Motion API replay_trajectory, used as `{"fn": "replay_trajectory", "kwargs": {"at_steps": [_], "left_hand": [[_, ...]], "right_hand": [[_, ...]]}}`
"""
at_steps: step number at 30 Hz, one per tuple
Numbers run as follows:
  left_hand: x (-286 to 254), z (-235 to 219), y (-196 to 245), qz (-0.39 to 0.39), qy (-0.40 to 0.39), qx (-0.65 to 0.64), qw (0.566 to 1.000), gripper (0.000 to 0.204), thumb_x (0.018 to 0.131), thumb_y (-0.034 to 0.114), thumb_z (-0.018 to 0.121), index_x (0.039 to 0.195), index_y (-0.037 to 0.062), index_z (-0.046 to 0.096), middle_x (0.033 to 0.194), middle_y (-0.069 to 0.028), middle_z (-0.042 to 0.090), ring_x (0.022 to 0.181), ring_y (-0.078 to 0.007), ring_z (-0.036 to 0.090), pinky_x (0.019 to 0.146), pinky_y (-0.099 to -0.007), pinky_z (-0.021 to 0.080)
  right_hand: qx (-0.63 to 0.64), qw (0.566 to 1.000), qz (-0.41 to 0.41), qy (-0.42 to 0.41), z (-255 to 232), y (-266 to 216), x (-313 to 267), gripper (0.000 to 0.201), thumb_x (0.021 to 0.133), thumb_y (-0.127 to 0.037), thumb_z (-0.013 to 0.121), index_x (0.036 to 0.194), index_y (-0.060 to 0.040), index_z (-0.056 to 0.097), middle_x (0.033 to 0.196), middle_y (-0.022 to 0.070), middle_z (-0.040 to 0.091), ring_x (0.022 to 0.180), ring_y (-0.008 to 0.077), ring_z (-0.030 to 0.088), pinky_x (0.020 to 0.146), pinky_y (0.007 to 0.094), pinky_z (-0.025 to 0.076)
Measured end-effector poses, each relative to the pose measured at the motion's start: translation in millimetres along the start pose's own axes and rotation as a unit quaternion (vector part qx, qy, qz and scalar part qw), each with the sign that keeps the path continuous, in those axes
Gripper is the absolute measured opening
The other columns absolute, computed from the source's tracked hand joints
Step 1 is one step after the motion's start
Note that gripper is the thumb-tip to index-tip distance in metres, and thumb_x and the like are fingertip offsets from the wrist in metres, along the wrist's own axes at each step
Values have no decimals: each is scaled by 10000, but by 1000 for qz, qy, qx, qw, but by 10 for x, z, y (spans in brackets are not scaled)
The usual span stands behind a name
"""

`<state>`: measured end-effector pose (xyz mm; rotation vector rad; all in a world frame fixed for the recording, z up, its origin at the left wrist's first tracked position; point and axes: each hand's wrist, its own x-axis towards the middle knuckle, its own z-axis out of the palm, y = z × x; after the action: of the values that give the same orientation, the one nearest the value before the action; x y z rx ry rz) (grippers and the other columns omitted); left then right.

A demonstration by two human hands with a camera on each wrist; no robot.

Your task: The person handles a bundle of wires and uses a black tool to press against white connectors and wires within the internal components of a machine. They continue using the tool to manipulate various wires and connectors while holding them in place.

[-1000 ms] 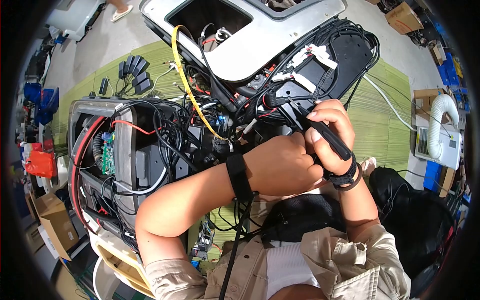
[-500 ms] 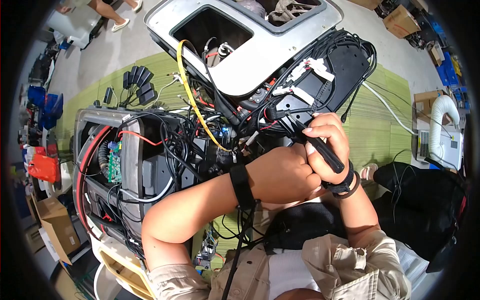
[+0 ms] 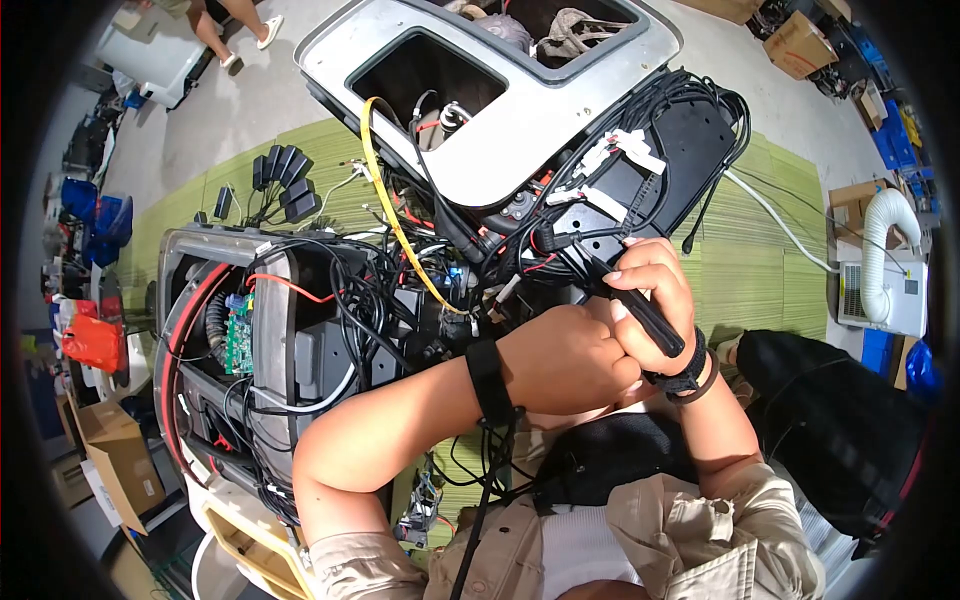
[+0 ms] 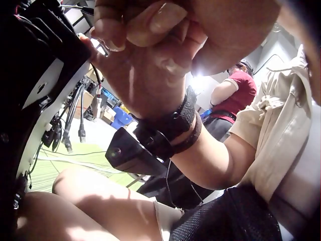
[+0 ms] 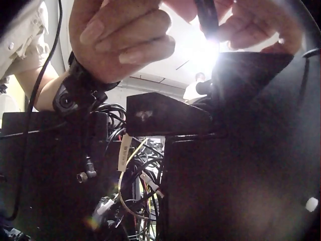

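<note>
In the head view my right hand (image 3: 660,300) grips a black-handled screwdriver (image 3: 650,322). Its thin tip points up and left, beside the lower edge of a black metal panel (image 3: 690,160) with round holes. My left hand (image 3: 565,355) lies against the right one, knuckles up, its fingers hidden from above. In the right wrist view the left fingers (image 5: 138,37) are curled, and I cannot tell whether they pinch anything. The screwdriver's dark handle (image 5: 206,17) shows between the right fingers there. Black cables and white-wrapped plugs (image 3: 595,190) lie over the panel.
A white-topped robot shell (image 3: 500,120) stands beyond the hands. Left is an opened grey housing with a green circuit board (image 3: 240,335) and tangled cables. A yellow strip (image 3: 385,200) arches between them. Black blocks (image 3: 285,168) lie on the green mat. A black bag (image 3: 830,430) sits at right.
The head view has shifted, so the shell and housing appear lower and slightly right. Both hands keep nearly the same pose around the screwdriver. A person's legs have come into view at the top left.
</note>
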<state>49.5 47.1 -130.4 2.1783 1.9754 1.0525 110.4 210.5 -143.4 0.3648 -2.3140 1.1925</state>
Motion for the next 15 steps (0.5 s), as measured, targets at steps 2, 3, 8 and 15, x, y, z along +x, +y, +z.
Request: {"fn": "replay_trajectory", "kwargs": {"at_steps": [2,3,8,15], "left_hand": [[-12,13,-6,7,0,1,1000,171,722,199,641,625,134,516,623,0,483,568,-157,534,492,-291,449],[-13,14,-11,14,0,3,1000,173,725,200,641,626,133,515,623,0,481,568,-157,532,493,-292,449],[-6,-1,-4,6,-11,-2,1000,179,728,196,637,624,127,509,618,0,480,566,-161,534,489,-294,448],[-13,13,-11,1,-24,-18,1000,189,734,193,633,613,121,506,605,-22,486,532,-180,541,474,-309,449]], "right_hand": [[-3,1000,-2,-3,-4,1,5,290,636,-5,615,921,-51,591,851,109,564,776,285,539,725,373,452],[-3,1000,-3,-3,-2,4,7,290,636,-5,615,921,-51,591,851,109,564,776,285,539,725,373,452],[-8,1000,2,-5,1,-7,5,266,637,-11,617,897,-53,583,842,102,559,770,280,534,717,373,441],[-11,1000,-9,-6,10,5,3,247,638,-7,616,877,-53,579,829,95,551,754,273,529,704,366,428]]}}
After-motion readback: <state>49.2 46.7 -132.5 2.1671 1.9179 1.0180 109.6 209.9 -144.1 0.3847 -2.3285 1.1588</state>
